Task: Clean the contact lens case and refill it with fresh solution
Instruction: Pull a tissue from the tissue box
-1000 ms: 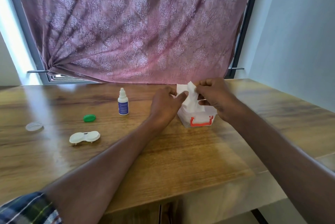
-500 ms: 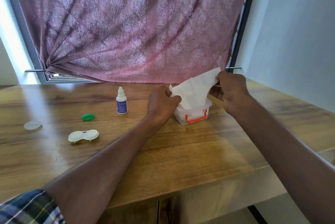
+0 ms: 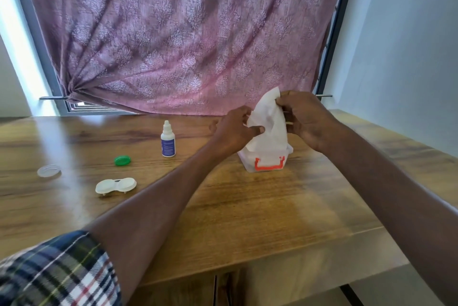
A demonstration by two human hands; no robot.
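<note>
Behind the wooden table (image 3: 247, 206) hangs a pink patterned curtain (image 3: 186, 33), tied to the left side of the window.

From the head view, both hands work over the clear tissue box (image 3: 265, 160) with its orange clip. The right hand (image 3: 304, 119) pinches the top of a white tissue (image 3: 269, 119), and the left hand (image 3: 235, 129) pinches its lower left edge, just above the box. Half a second ago the sheet was stretched sideways to the right; now it stands more upright and higher, but its bottom end is still inside the box. I judge that the tissue is almost free and will serve for wiping the case.

The contact lens case (image 3: 116, 185) lies on the table well to the left, with no hand on it, and it has not moved. Its wells look uncovered: a green cap (image 3: 122, 160) and a clear cap (image 3: 48, 171) lie apart from it. The solution bottle (image 3: 168, 139) stands upright between the case and the box. Cleaning and refilling are not yet begun.
</note>
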